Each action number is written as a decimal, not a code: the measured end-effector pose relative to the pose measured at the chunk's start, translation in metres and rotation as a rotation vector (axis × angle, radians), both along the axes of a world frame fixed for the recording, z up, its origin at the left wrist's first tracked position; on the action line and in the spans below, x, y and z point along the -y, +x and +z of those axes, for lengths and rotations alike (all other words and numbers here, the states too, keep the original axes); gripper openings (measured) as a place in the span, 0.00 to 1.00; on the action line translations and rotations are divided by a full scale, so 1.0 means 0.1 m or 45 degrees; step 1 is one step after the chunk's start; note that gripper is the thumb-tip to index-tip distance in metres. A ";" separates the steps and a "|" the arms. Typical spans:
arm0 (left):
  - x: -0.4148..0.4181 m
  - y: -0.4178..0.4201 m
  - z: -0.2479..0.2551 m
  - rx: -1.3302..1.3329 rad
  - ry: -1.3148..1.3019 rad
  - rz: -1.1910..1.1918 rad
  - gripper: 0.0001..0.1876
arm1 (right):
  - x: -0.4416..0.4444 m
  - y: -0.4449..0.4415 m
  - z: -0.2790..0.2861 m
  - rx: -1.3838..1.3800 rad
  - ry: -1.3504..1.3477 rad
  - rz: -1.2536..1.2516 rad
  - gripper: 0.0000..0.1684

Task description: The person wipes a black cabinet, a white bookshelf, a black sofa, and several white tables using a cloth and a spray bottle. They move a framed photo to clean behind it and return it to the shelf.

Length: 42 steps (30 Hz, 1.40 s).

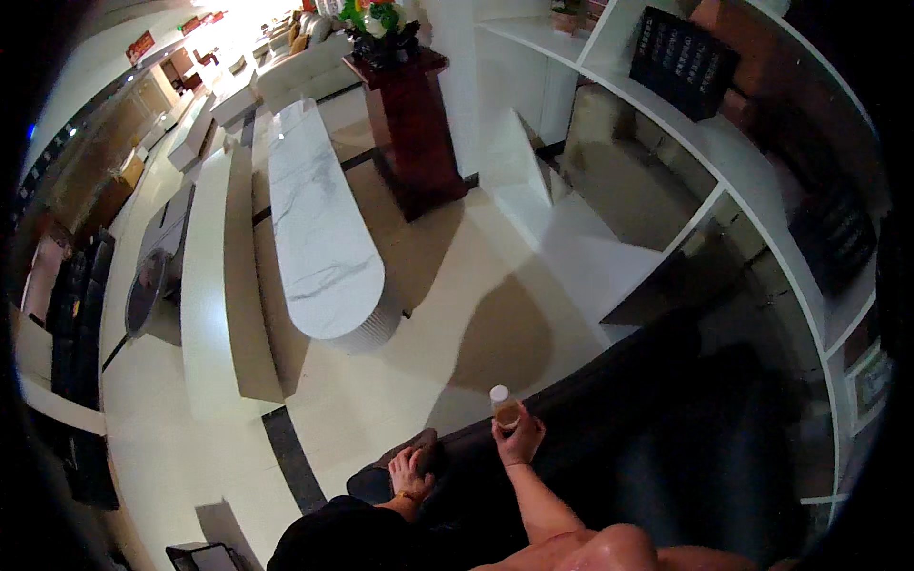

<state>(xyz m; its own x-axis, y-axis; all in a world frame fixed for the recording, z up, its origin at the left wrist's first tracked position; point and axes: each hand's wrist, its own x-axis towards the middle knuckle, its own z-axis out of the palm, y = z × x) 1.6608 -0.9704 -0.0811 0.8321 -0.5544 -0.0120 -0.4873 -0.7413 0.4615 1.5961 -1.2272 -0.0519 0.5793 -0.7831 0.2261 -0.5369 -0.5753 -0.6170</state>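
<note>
My right hand point(520, 439) is closed around a small clear bottle point(508, 414) with a white cap and some brownish content. It holds the bottle upright, slightly tilted, above the edge of a black sofa point(571, 442). Lower and to the left, my left hand point(412, 471) rests on a dark brown padded piece point(427, 444), possibly the sofa's arm or a cushion. Its fingers are slightly apart, and a gold-coloured band circles the wrist. Beyond the hands stands a long coffee table with a rounded white marble-look top point(328, 235).
A long low white cabinet point(207, 300) runs left of the table. A dark red wooden pedestal point(418, 135) carries a flower arrangement point(378, 21). White shelving point(742, 164) curves along the right, holding a black box point(682, 64) with writing. A dark-framed object point(207, 557) stands lower left.
</note>
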 end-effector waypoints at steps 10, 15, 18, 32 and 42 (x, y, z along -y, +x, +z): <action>0.00 -0.01 0.07 -0.029 0.132 -0.015 0.34 | 0.01 -0.08 -0.04 -0.030 -0.005 0.133 0.39; 0.03 -0.04 -0.01 0.004 0.164 -0.037 0.35 | -0.04 -0.38 0.13 0.080 0.198 0.089 0.39; -0.06 -0.04 -0.16 0.094 0.100 -0.015 0.35 | -0.35 -0.66 0.23 0.227 0.372 0.090 0.41; 0.07 -0.05 -0.02 0.032 -0.038 0.029 0.36 | -2.29 -1.64 0.25 0.231 0.628 -0.341 0.43; 0.02 0.01 -0.01 0.060 -0.093 -0.091 0.37 | -3.28 -1.28 0.34 0.187 0.961 -0.362 0.43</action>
